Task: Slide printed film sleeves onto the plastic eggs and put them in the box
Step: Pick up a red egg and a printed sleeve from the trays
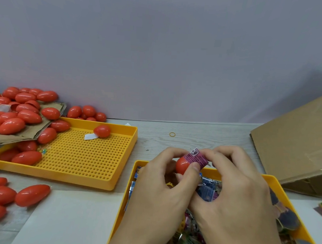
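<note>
My left hand [160, 192] grips a red plastic egg [182, 165] above the near yellow tray [276, 182]. A pink printed film sleeve [196, 158] covers the egg's right half, and my right hand [233, 192] pinches that sleeve with thumb and fingers. Both hands meet over the tray, which holds several loose printed sleeves [208, 188], mostly hidden under my hands. The brown cardboard box [295, 143] stands at the right, its inside hidden.
A perforated yellow tray [76, 154] at the left holds red eggs [102, 131]. More eggs lie piled on cardboard [22, 114] at the far left and on the table [32, 194]. A rubber band [172, 134] lies near the wall.
</note>
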`<state>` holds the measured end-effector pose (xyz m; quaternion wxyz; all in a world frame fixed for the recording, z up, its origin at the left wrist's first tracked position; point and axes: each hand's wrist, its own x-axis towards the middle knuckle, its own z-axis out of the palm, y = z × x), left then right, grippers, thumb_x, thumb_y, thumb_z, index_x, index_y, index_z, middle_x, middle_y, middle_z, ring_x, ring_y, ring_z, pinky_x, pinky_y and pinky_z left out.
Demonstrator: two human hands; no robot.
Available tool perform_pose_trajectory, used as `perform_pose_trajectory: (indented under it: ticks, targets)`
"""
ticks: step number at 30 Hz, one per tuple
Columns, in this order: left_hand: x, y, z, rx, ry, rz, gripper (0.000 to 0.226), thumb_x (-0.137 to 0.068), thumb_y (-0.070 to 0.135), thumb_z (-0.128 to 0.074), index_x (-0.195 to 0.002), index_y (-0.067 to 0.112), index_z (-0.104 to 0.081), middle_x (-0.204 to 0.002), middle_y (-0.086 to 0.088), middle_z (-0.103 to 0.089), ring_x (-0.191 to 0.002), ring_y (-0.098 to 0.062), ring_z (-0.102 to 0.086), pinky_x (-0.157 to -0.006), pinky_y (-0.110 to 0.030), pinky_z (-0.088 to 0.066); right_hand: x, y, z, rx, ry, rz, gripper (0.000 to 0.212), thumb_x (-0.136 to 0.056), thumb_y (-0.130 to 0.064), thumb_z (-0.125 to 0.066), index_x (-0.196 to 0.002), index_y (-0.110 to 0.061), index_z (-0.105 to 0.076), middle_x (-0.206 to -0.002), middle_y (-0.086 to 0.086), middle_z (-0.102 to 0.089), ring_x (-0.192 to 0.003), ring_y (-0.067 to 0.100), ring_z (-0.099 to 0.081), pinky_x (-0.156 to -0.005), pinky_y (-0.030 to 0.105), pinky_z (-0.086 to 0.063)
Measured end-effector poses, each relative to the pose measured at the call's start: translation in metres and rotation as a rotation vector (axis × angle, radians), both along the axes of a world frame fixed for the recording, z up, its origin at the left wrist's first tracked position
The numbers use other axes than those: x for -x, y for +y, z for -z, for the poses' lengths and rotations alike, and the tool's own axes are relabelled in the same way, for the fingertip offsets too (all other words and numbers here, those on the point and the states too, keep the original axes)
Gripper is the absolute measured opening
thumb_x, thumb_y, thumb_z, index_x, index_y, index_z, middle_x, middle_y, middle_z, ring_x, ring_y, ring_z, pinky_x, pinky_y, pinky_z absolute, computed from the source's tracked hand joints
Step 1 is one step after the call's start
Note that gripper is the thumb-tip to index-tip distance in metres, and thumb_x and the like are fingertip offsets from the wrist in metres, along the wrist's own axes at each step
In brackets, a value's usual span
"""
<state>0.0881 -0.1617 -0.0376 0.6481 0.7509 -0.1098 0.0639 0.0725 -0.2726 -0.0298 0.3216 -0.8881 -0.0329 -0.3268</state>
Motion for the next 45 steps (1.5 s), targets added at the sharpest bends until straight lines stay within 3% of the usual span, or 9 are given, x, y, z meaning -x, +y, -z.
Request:
perform_pose_trajectory:
  ticks: [4,15,21,26,30,35,39,43,45]
  targets:
    - [-0.001,-0.001,-0.001,0.004,0.014,-0.004,0.025,-0.073,0.043,-0.069,-0.092,0.027,-0.074,-0.079,0.003,-0.075,-0.071,-0.008,-0.070,-0.066,-0.021,-0.054,-0.001,-0.001,0.001,0.016,0.003,-0.009,0.044,-0.059,-0.042,-0.076,-0.097,-0.021,-0.074,-0.092,-0.006,-0.061,-0.079,0.014,-0.060,-0.060,0.008,-0.033]
    - [-0.001,-0.001,0.002,-0.144,0.014,-0.083,0.032,-0.073,0.050,-0.062,-0.071,0.019,-0.068,-0.063,0.000,-0.070,-0.063,-0.017,-0.067,-0.059,-0.033,-0.053,-0.001,-0.002,0.004,0.042,0.062,-0.089,0.051,-0.052,-0.028,-0.093,-0.099,-0.018,-0.076,-0.092,-0.003,-0.064,-0.081,0.021,-0.067,-0.058,0.031,-0.054]
    - [0.001,0.000,0.001,-0.213,0.003,-0.107,0.033,-0.076,0.052,-0.063,-0.069,0.020,-0.066,-0.060,0.002,-0.067,-0.052,-0.005,-0.056,-0.049,-0.014,-0.038,-0.001,-0.004,0.005,0.056,0.077,-0.087,0.055,-0.053,-0.025,-0.095,-0.103,-0.016,-0.075,-0.094,-0.004,-0.065,-0.084,0.022,-0.067,-0.058,0.032,-0.055]
    - [0.002,-0.002,-0.004,-0.112,0.037,-0.064,0.034,-0.072,0.055,-0.063,-0.080,0.022,-0.070,-0.067,-0.001,-0.070,-0.064,-0.017,-0.067,-0.060,-0.037,-0.053,-0.001,-0.004,0.001,0.006,0.021,-0.127,0.048,-0.057,-0.034,-0.074,-0.103,-0.019,-0.075,-0.095,-0.007,-0.065,-0.077,0.018,-0.065,-0.059,0.027,-0.054]
    - [0.003,-0.001,-0.005,-0.119,0.082,-0.031,0.042,-0.074,0.055,-0.060,-0.078,0.014,-0.068,-0.069,-0.012,-0.068,-0.069,-0.030,-0.066,-0.065,-0.051,-0.051,0.000,-0.005,0.001,0.027,0.047,-0.165,0.049,-0.055,-0.033,-0.073,-0.103,-0.019,-0.075,-0.094,-0.007,-0.064,-0.073,0.013,-0.062,-0.060,0.019,-0.052]
    - [0.003,-0.003,-0.004,-0.209,0.108,-0.059,0.044,-0.077,0.057,-0.057,-0.075,0.014,-0.067,-0.067,-0.008,-0.068,-0.069,-0.020,-0.067,-0.067,-0.045,-0.053,-0.002,-0.005,0.005,0.028,0.092,-0.214,0.053,-0.054,-0.031,-0.075,-0.104,-0.016,-0.075,-0.094,-0.005,-0.064,-0.065,0.004,-0.049,-0.074,-0.001,-0.037]
    - [0.004,-0.001,-0.006,-0.228,0.096,-0.065,0.041,-0.085,0.053,-0.061,-0.067,0.016,-0.062,-0.058,-0.001,-0.063,-0.056,-0.011,-0.057,-0.054,-0.028,-0.042,-0.003,-0.008,0.006,-0.016,0.087,-0.233,0.052,-0.057,-0.031,-0.075,-0.107,-0.017,-0.075,-0.097,-0.007,-0.063,-0.068,0.004,-0.057,-0.075,0.000,-0.040]
    - [0.006,-0.003,-0.010,-0.190,0.119,-0.031,0.045,-0.075,0.055,-0.055,-0.071,0.011,-0.063,-0.060,-0.013,-0.063,-0.055,-0.029,-0.061,-0.057,-0.049,-0.049,-0.006,-0.011,0.005,-0.128,0.088,-0.253,0.055,-0.059,-0.033,-0.070,-0.114,-0.024,-0.073,-0.103,-0.020,-0.058,-0.076,-0.001,-0.060,-0.075,0.003,-0.043]
    - [0.005,-0.003,-0.008,-0.160,0.100,-0.041,0.041,-0.075,0.052,-0.057,-0.074,0.012,-0.065,-0.065,-0.012,-0.065,-0.056,-0.023,-0.061,-0.060,-0.051,-0.051,-0.005,-0.010,0.004,-0.109,0.096,-0.264,0.057,-0.059,-0.033,-0.069,-0.115,-0.025,-0.073,-0.103,-0.023,-0.057,-0.079,-0.003,-0.060,-0.075,0.003,-0.043]
